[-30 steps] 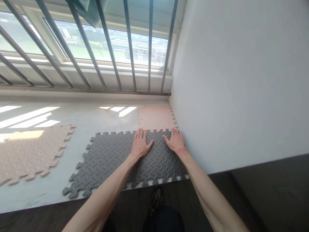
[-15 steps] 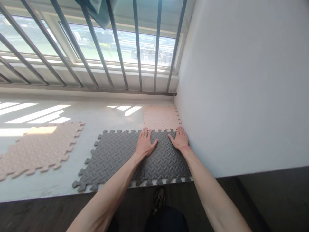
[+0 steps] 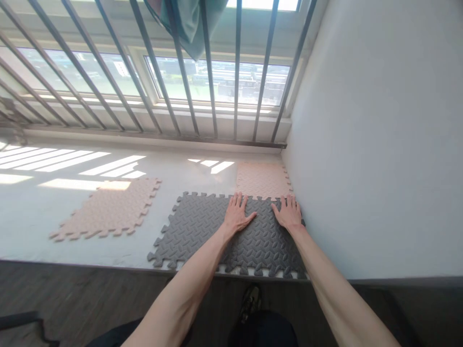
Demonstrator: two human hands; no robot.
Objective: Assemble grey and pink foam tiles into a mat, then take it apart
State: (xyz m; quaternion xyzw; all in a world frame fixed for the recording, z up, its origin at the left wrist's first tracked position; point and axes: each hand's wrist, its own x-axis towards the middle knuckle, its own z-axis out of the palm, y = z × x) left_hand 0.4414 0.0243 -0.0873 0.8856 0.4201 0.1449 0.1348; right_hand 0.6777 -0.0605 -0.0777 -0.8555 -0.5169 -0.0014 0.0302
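Note:
My left hand (image 3: 238, 213) lies flat with fingers spread on the dark grey foam floor mat (image 3: 202, 217), its fingertips near the mat's far edge. To its right, my right hand (image 3: 288, 212) presses flat on the same grey surface close to the wall, fingers apart. A faint seam between two grey tiles runs under my left wrist. Beyond my fingertips a pink foam tile (image 3: 262, 179) meets the far edge of the grey mat. Farther left, a separate pink foam tile (image 3: 112, 207) rests on the pale ledge.
A white wall (image 3: 372, 144) rises on the right. Metal railing bars (image 3: 213, 96) stand before the window, with a green cloth (image 3: 191, 29) hanging there. Dark wood floor (image 3: 90, 299) lies below the ledge's front edge. My shoe (image 3: 251, 299) stands on it.
The view has swung left, so everything appears shifted right and more of the ledge shows. Both hands keep their place on the grey mat.

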